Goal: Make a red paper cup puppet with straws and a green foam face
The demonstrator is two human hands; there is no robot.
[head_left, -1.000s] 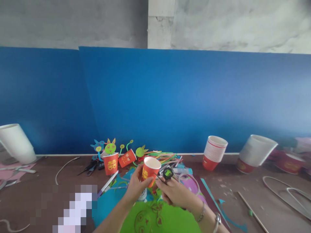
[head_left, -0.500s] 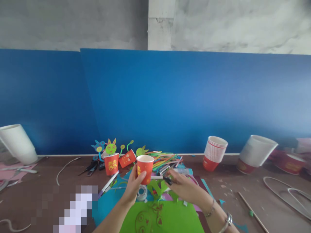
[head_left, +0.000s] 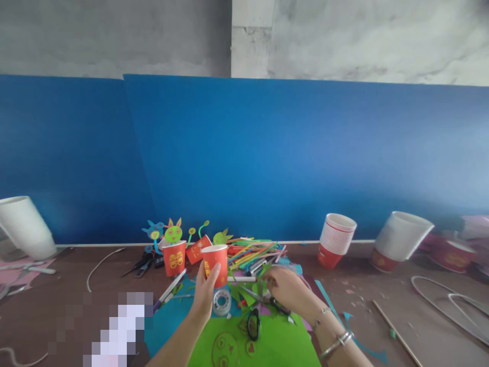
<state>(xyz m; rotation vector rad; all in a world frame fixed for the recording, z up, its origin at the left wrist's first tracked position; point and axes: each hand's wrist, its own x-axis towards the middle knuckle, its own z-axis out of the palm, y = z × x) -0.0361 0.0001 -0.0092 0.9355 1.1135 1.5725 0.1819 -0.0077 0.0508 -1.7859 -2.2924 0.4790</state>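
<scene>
My left hand (head_left: pixel 206 290) is wrapped round a red paper cup (head_left: pixel 216 267) with gold print, held upright with its mouth up. To its right, my right hand (head_left: pixel 284 285) reaches down over the pile, its fingers pinched on a green paper scrap (head_left: pixel 266 270). Just below those fingers lie black-handled scissors (head_left: pixel 253 324) with spread blades. A white marker (head_left: pixel 242 279) rests between my hands. Under the cup sits a roll of clear tape (head_left: pixel 222 303). Green paper (head_left: pixel 275 346) with a drawn face and heart lies in front, over a blue sheet (head_left: pixel 168 326).
Decorated red cups (head_left: pixel 174 259) with paper animal figures stand behind on the left. Colourful straws (head_left: pixel 255 252) are heaped at the back. Stacked paper cups (head_left: pixel 337 239) and a bagged stack (head_left: pixel 401 239) stand right, near a wooden stick (head_left: pixel 395 331). A blue panel (head_left: pixel 267 153) closes the back.
My left hand has moved the cup slightly left and down. The scissors now show among the green scraps, which have shifted under my right hand. My right hand has moved slightly right.
</scene>
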